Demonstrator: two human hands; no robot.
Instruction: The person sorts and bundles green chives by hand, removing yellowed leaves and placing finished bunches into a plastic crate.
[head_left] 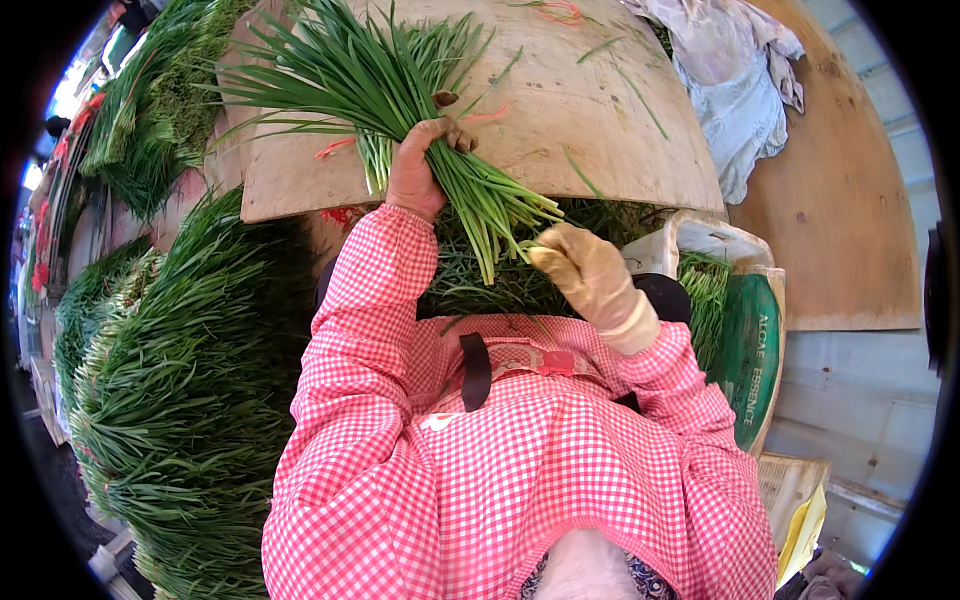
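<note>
My bare left hand [423, 165] is wrapped round a bunch of garlic chives [390, 90] above the near edge of the wooden board. The leaves fan out to the far left, and the pale stem ends point right and toward me. My right hand [590, 280], in a tan glove, pinches at the stem ends on the bunch's right side. Its fingertips are closed there, on what looks like a stem or leaf end. Behind the held bunch, a second bunch of chives [377, 160] lies on the board, partly hidden.
The board [600, 130] carries loose leaves and red ties [488, 112]. A large stack of chives [190, 390] stands on my left, with another pile [165, 110] farther back. To my right are a white container [700, 232], a green bag [748, 350] and a pale cloth [725, 100]. Cut leaves lie below the board.
</note>
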